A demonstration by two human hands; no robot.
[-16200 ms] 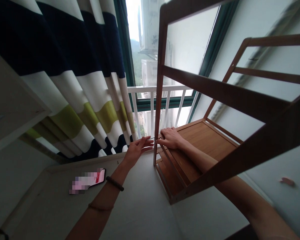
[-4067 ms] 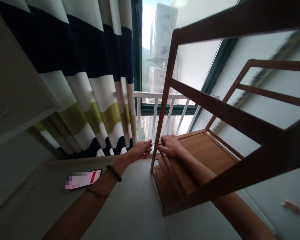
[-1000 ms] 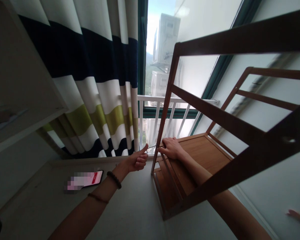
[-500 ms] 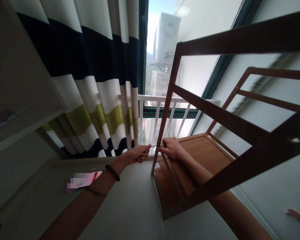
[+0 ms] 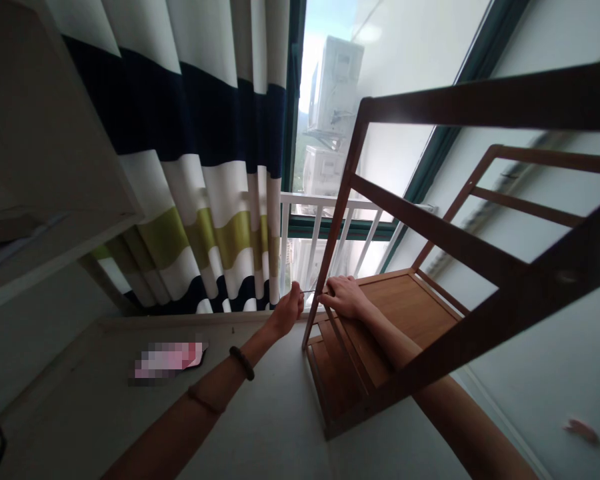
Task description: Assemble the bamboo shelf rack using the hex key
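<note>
A brown wooden shelf rack with slanting side frames stands on the floor before the window. Closed around a thin metal tool, which looks like a hex key, my left hand is just left of the rack's far post. The tool's tip meets that post at shelf height; its handle end is hidden in my fingers. My right hand reaches through the side frame and grips the shelf's corner beside the same post, thumb toward it. Two bands circle my left forearm.
A striped curtain hangs on the left beside the window. White railings run behind the rack. A phone-like object, partly blurred out, lies on the floor. A pale cabinet or desk juts in at left.
My left hand has rotated at the wrist, knuckles now upward, with the tool still at the post. My right hand keeps its grip on the shelf. The view has shifted slightly.
</note>
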